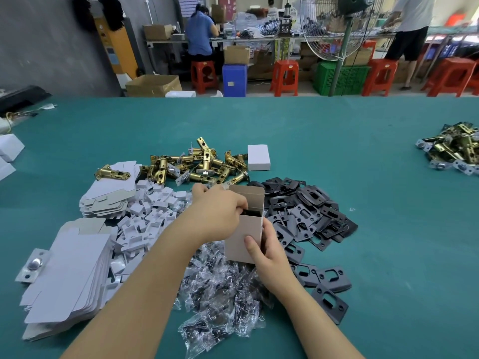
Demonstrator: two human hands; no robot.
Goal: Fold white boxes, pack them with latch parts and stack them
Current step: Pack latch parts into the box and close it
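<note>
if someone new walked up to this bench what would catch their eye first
Probably the open box at centre, held by the right hand while the left hand pushes a dark part into its top. Next, the gleaming brass latches heaped just behind it, and the black plates spread to its right on the green table.

Both my hands meet at the open box [245, 229].
My left hand [217, 213] reaches in from the left, fingers curled at the box's open mouth; my right hand [267, 248] grips its lower right corner, thumb across the front.
</note>
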